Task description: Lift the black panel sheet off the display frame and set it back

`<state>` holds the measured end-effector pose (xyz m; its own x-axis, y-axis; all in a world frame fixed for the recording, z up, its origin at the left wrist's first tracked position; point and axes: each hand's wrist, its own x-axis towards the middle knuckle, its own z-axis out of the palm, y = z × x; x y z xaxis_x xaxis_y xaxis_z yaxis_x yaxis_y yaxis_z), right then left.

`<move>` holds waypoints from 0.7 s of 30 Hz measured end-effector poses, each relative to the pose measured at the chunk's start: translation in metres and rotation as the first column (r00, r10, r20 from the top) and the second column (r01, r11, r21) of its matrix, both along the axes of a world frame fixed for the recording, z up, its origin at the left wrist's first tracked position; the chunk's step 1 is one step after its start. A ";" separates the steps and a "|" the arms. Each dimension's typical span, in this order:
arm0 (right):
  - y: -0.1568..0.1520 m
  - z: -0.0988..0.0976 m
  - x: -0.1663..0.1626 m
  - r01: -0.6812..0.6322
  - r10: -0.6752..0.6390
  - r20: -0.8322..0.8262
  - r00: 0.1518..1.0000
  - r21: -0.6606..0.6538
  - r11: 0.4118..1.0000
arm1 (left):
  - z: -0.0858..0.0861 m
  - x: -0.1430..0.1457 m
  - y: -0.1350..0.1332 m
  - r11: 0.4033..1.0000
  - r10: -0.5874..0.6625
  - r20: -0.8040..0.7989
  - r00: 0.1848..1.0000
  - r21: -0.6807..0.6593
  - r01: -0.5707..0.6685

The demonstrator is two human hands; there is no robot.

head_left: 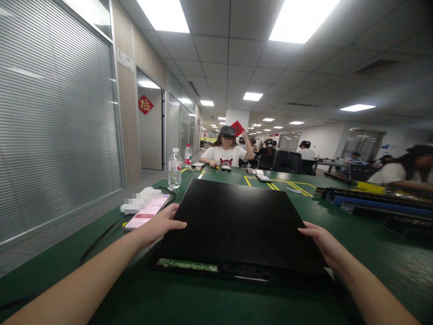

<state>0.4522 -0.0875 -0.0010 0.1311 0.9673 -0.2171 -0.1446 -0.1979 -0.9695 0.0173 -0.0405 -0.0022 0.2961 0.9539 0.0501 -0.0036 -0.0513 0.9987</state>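
Note:
A large flat black display panel lies in front of me, its dark face up. Along its near edge a green circuit board strip is exposed. My left hand grips the panel's left side, thumb on top and the other fingers underneath. On the opposite side my right hand holds the right edge, its thumb along the rim and its remaining fingers mostly hidden. Just left of my left hand rests a phone with a lit pink screen.
A water bottle and a red-capped bottle stand on the green table at the far left. A black cable runs along the left. Long dark and blue parts lie at right. A person sits opposite.

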 end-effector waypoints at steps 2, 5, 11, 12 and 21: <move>-0.002 0.003 0.000 -0.044 0.044 -0.017 0.999 0.022 0.999 | 0.003 -0.001 -0.001 1.000 0.005 0.027 1.000 -0.021 -0.004; -0.003 0.005 0.002 -0.098 0.098 -0.022 0.995 0.031 0.995 | 0.007 -0.002 0.000 0.998 0.048 0.035 0.998 -0.053 -0.046; -0.001 0.005 0.007 0.056 -0.047 -0.072 0.996 0.118 0.991 | 0.015 -0.002 -0.001 0.996 0.088 0.141 0.986 -0.046 -0.083; -0.001 0.005 0.007 0.090 -0.081 -0.072 0.994 0.135 0.987 | 0.016 -0.001 -0.001 0.994 0.109 0.148 0.983 -0.035 -0.105; -0.004 0.008 0.004 0.098 -0.105 0.028 0.994 0.181 0.979 | 0.021 -0.004 -0.003 0.985 0.169 0.118 0.979 -0.059 -0.163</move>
